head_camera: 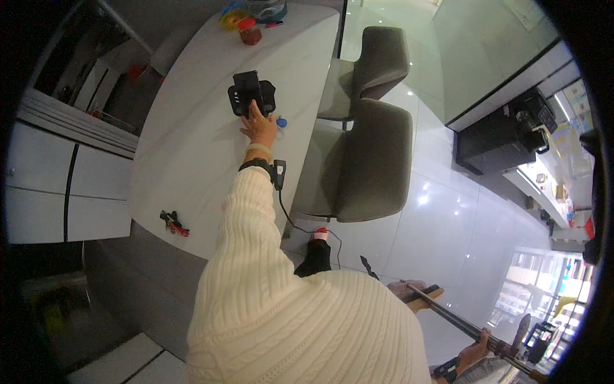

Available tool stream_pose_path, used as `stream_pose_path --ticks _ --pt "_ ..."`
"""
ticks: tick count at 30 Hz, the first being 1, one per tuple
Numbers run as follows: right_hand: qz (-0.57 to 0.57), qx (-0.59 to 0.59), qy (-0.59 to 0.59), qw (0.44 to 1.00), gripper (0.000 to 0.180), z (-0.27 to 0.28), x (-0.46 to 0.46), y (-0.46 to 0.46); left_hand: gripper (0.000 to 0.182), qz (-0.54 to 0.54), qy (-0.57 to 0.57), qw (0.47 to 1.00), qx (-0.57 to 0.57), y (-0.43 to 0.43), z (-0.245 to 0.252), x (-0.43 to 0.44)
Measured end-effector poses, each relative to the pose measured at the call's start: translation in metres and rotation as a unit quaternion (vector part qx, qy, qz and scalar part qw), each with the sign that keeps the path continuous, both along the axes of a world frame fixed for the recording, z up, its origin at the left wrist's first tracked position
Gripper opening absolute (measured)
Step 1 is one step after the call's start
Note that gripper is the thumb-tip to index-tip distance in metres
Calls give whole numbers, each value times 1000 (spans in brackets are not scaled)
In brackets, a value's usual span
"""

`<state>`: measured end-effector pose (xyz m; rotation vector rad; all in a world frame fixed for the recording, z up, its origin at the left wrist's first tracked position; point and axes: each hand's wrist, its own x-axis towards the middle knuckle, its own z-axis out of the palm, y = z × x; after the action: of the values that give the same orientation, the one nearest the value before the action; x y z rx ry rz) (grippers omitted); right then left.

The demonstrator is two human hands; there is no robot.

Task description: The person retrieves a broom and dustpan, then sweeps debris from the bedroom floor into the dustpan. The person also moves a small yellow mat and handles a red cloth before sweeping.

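My left hand (259, 126) reaches over a white marble-look table. One fingertip touches the dark smartphone (248, 85), which rests on a black case or stand (267, 91); the hand grips nothing. Beside it sits a small clear container with a blue cap (281, 123). A black device (279, 174) with a cable is strapped at my left wrist. My right hand (475, 346), low on the right, is closed around a long metal pole (453, 317). By the pole's far end is a wooden piece with dark bristles (424, 298), partly hidden by my body; how they join is unclear.
A red-lidded jar (250, 33), a yellow ring-shaped item (233, 19) and a clear tub (268, 10) stand at the table's far end. A small black-and-red item (174, 223) lies near its left edge. Two upholstered chairs (376, 163) line the right side, beside glossy floor tiles (439, 201).
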<state>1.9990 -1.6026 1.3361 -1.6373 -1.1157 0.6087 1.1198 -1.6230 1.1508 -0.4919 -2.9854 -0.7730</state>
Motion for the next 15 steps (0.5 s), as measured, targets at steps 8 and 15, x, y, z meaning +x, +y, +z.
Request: stream_pose_path --ticks 8,15 --pt "98 31 52 993 22 -5 -44 135 47 -30 -46 990 130 -11 -1 24" --pt "283 7 73 956 19 -22 -85 249 25 -41 -153 963 216 -32 25 121"
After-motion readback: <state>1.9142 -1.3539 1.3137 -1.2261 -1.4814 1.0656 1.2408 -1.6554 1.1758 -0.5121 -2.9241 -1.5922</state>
